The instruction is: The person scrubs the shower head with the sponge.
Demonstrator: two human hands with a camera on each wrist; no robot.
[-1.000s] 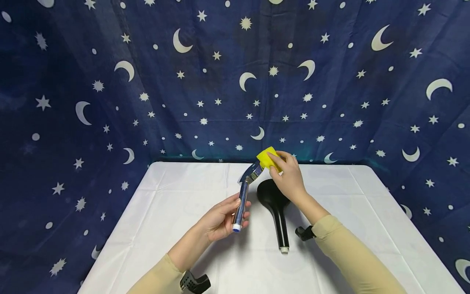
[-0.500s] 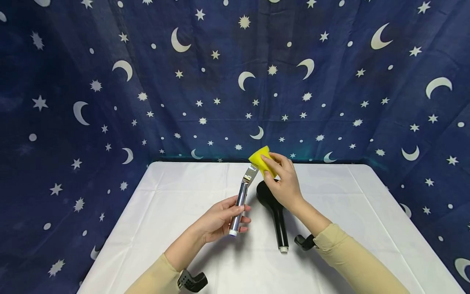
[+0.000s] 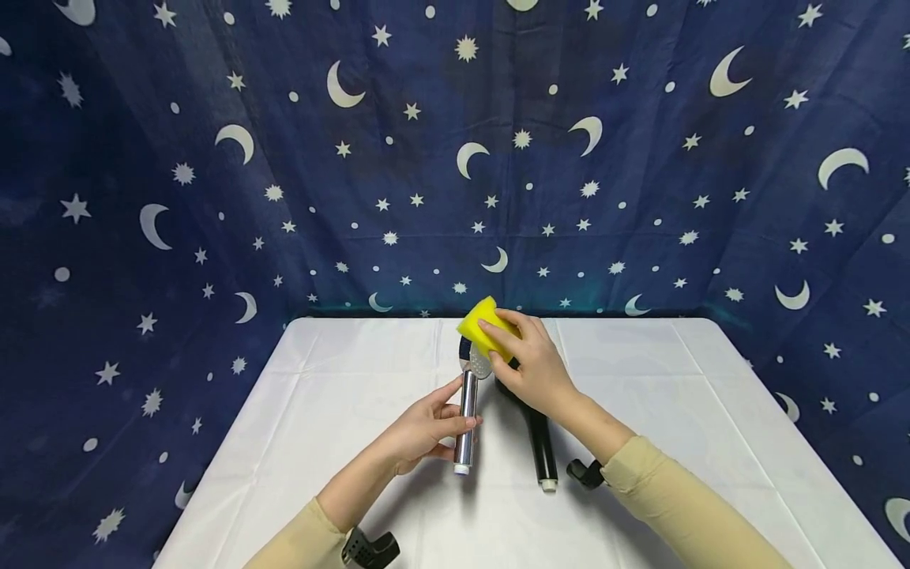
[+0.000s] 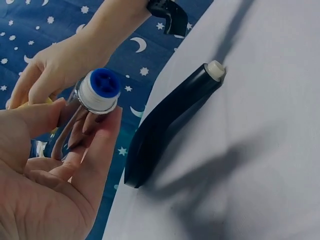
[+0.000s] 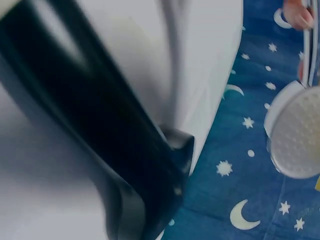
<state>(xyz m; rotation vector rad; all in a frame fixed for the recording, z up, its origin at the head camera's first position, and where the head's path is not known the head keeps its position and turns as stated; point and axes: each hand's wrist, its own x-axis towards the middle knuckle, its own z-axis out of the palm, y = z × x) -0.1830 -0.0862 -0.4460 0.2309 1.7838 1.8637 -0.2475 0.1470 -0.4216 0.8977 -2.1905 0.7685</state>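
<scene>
My left hand (image 3: 426,431) grips the chrome handle of a shower head (image 3: 468,395), held up above the table. Its handle end has a white threaded collar with a blue insert (image 4: 105,83), seen in the left wrist view. Between the fingers and thumb of my right hand (image 3: 536,367) is a yellow sponge (image 3: 475,322), which lies over part of the shower head. The dotted spray face (image 5: 300,135) shows in the right wrist view, with only a sliver of sponge at the edge. My right hand partly hides a black shower head (image 3: 542,442) lying on the table.
A white cloth covers the table (image 3: 341,395). Behind it hangs a dark blue curtain (image 3: 426,174) with moons and stars. Each wrist wears a black camera mount, such as the left one (image 3: 371,548).
The chrome shower head has turned, its spray face now partly showing, and moved slightly down. My right hand has shifted left and down with the sponge. The black shower head stays put.
</scene>
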